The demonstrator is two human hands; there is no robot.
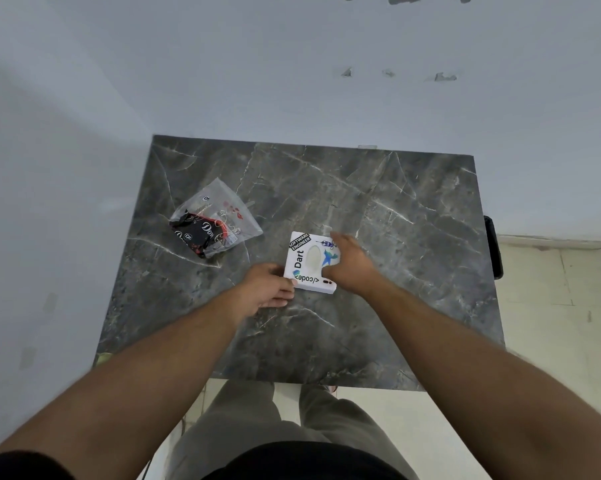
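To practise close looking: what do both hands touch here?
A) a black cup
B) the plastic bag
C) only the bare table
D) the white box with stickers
D: the left hand is at the near left corner of the box and the right hand is on its right side. The bag lies apart, further left on the table.

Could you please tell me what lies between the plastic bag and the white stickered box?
Nothing: in the head view, only bare marble table shows between the plastic bag and the white stickered box.
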